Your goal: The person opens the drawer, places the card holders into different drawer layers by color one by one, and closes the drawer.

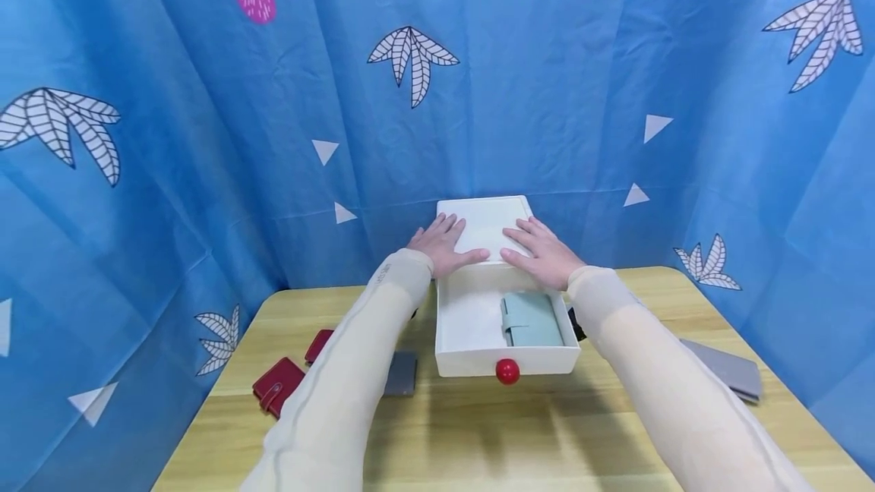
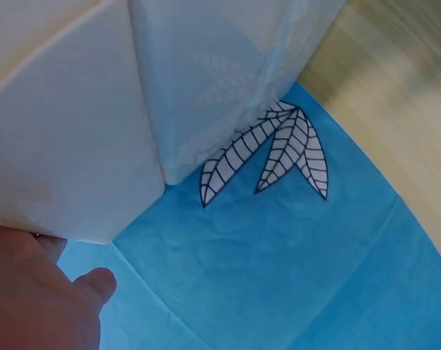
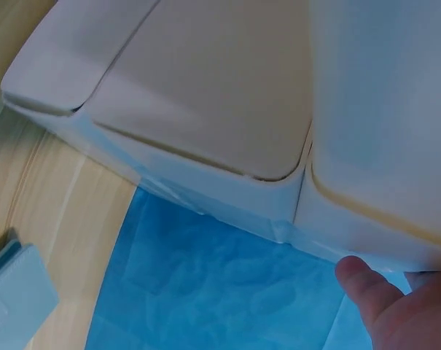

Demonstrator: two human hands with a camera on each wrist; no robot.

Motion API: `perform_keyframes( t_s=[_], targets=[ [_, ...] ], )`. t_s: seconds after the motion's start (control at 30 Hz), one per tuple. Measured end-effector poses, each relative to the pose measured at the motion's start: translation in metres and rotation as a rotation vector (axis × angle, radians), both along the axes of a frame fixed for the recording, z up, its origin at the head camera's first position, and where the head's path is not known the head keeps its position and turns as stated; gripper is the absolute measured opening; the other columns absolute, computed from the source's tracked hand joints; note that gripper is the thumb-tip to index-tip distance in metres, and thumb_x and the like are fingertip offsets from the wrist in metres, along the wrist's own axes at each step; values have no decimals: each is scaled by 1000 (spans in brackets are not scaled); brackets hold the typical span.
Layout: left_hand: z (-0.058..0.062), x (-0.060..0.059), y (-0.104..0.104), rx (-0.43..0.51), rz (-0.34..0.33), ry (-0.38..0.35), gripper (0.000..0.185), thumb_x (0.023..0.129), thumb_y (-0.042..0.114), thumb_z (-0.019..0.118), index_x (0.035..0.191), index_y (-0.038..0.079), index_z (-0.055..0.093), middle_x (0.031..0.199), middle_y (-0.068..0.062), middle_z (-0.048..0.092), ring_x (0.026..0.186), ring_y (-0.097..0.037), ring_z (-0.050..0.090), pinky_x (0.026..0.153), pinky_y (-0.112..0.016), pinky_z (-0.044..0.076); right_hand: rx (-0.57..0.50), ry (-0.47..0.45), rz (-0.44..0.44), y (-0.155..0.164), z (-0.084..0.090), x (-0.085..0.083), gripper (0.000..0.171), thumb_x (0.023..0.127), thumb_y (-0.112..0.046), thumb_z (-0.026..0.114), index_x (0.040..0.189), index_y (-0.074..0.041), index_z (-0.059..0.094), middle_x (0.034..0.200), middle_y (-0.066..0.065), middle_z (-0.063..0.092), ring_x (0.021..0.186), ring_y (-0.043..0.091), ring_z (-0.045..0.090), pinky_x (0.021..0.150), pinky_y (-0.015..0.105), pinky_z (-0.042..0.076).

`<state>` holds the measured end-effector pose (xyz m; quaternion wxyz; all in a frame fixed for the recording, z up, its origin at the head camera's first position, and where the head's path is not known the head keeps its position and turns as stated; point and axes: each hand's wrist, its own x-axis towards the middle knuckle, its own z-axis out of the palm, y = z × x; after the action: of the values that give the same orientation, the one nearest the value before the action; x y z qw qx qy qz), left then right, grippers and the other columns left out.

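Observation:
A white drawer box point(image 1: 484, 222) stands at the back of the table, one drawer point(image 1: 468, 321) pulled out toward me. The drawer has a red round knob point(image 1: 508, 371) on its front. A pale teal wallet point(image 1: 533, 319) with a strap lies in the drawer's right part. My left hand point(image 1: 446, 244) rests on the left of the box's top, fingers spread. Across from it, my right hand point(image 1: 543, 253) rests on the right of the top, its fingers also extended. In the wrist views, the left hand point(image 2: 38, 299) and right hand point(image 3: 402, 310) show at the box's edge.
On the wooden table point(image 1: 506, 439), red wallets point(image 1: 279, 384) lie at the left, beside a dark grey wallet point(image 1: 401, 373) partly behind my left sleeve. A grey wallet point(image 1: 728, 368) lies at the right. Black items point(image 1: 576, 323) show beside the drawer. A blue curtain point(image 1: 547, 97) hangs behind.

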<state>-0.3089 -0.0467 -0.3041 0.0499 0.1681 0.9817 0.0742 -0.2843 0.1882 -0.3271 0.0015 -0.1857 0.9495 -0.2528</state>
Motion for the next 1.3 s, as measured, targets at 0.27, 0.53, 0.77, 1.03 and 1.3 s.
perform_keyframes(
  t_s=[0.27, 0.53, 0.77, 1.03, 1.3],
  targets=[
    [1, 1, 0, 14, 11, -2, 102, 78, 87, 27, 156, 23, 11, 162, 0, 7, 147, -20, -3, 116, -53, 8, -15, -6, 19, 0, 1, -1, 79, 91, -70, 36, 152, -22, 31, 161, 8, 12, 147, 29, -4, 109, 66, 7],
    [0, 1, 2, 6, 3, 23, 102, 78, 87, 24, 156, 23, 12, 161, 0, 9, 147, -20, -1, 115, -53, 10, -24, 5, 30, 3, 1, 0, 76, 94, -66, 37, 151, -17, 32, 160, 12, 13, 146, 32, -3, 109, 67, 5],
    [-1, 3, -1, 18, 15, 28, 101, 78, 87, 25, 156, 23, 13, 161, 1, 9, 147, -20, -1, 116, -52, 10, -99, -29, 65, 4, 5, 4, 73, 97, -63, 32, 151, -15, 31, 160, 13, 12, 146, 31, -6, 110, 66, 2],
    [-1, 7, 3, 27, 22, 35, 100, 79, 86, 27, 156, 24, 13, 161, 1, 10, 147, -20, -1, 116, -52, 11, -214, -112, 78, 34, 5, 15, 68, 100, -57, 23, 154, -16, 22, 161, 10, 4, 146, 36, 0, 108, 68, 5],
    [-1, 3, 1, 35, 20, 29, 101, 79, 86, 29, 156, 23, 13, 161, 0, 9, 147, -20, -2, 115, -53, 10, -265, -162, 59, 66, 10, 28, 73, 98, -62, 22, 155, -18, 17, 160, 12, 11, 145, 39, 6, 107, 68, 11]
  ],
)
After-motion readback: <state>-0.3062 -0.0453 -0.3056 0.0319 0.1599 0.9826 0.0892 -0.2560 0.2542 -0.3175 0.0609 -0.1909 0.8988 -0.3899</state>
